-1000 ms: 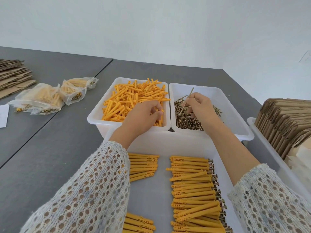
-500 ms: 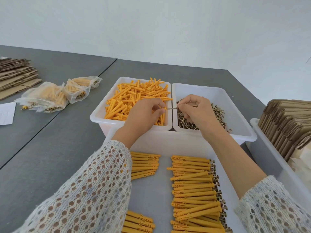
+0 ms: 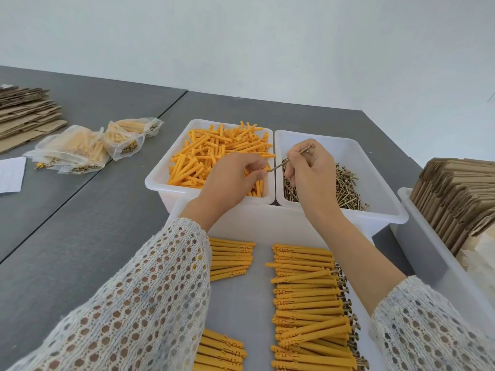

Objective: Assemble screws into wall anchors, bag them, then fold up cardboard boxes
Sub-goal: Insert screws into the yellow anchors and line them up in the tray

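Grey desk fills the view, with a seam running from 7 o'clock up toward 12. On it, nearest the person at 6 o'clock, lies a large shallow white plastic tray holding rows of orange plastic wall anchors with screws already in them, the screw heads pointing to 3 o'clock. At 3 o'clock a long white bin holds flattened brown cardboard boxes standing on edge. Another stack of flat brown cardboard lies at 10 o'clock, and just beside it, toward the centre, sit clear plastic bags filled with anchors and screws. A white paper sheet lies at 9 o'clock.

Beyond the tray stand two white plastic tubs, touching side by side: the left tub is heaped with loose orange wall anchors, and the right tub holds a pile of brass-coloured screws.

Both hands hover over the join of the tubs. The left hand has its grip closed in a pinch on a single orange anchor, mostly hidden by the fingers. The right hand has its grip closed on a long brass-coloured screw, tilted, head up toward 1 o'clock, tip just at the anchor's open end. White open-knit sleeves cover both forearms.
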Available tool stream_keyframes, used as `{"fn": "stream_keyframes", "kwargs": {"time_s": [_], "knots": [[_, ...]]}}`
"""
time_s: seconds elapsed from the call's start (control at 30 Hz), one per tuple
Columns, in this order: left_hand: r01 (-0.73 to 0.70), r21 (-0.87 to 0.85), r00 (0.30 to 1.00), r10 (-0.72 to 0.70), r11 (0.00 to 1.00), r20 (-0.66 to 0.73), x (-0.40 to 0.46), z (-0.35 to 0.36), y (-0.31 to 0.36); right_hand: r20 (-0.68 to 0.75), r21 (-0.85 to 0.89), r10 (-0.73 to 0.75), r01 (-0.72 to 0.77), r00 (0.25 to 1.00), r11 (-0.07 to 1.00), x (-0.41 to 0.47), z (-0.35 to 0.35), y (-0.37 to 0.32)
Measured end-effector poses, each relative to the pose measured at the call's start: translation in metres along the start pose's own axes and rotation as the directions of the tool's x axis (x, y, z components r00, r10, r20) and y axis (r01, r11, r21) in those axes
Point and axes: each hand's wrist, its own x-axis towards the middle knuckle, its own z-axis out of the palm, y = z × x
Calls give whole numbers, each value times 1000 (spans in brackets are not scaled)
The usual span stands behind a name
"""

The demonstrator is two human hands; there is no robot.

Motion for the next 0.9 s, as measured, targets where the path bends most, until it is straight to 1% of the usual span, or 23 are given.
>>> {"fn": "stream_keyframes", "kwargs": {"time_s": [0.07,0.13,0.2,0.23,0.33,0.37,0.43,0.47,0.5,0.53,0.6,0.7,0.77,0.8,0.83,0.87,0.9], "knots": [[-2,-4,1000,2,1000,-8,0,-1,1,-56,31,-26,28,998,999,0,1,-1],[-3,-2,1000,3,1000,-15,-1,-1,2,-61,43,-33,35,998,998,0,0,-1],[-15,-6,1000,15,1000,-8,-2,-1,5,17,21,1,-2,1000,1000,0,1,1],[-32,-12,999,32,999,2,-2,-2,5,72,-17,18,-16,997,1000,0,2,3],[-80,-37,996,81,996,24,-3,-2,7,191,-147,13,15,981,989,-2,7,7],[-78,-74,997,78,994,6,-2,-3,7,214,-162,11,25,977,986,-2,8,9],[-37,-236,996,15,971,-93,0,-4,8,249,-181,32,15,968,983,-2,7,11],[-9,-346,989,-44,938,-145,1,-7,8,269,-196,47,7,962,981,-3,7,12],[18,-460,980,-106,888,-166,3,-9,7,287,-218,52,12,957,976,-3,8,13],[52,-560,976,-161,827,-147,4,-12,7,303,-248,46,32,952,968,-4,9,14],[146,-671,975,-222,727,-28,4,-17,5,339,-324,24,93,940,942,-4,12,14],[298,-712,954,-219,636,204,5,-21,4,385,-392,8,156,923,906,-5,20,13],[344,-729,938,-174,593,300,5,-23,3,399,-372,-29,191,917,908,-6,24,10],[356,-744,933,-161,565,323,5,-24,2,408,-346,-47,202,912,916,-7,25,6],[370,-768,928,-169,522,332,5,-24,2,429,-287,-45,183,902,940,-8,25,1],[392,-798,920,-206,458,334,6,-26,1,466,-205,-12,121,885,971,-9,24,-5],[415,-831,905,-260,370,337,8,-27,2,536,-112,47,15,843,994,-10,21,-11]]}}
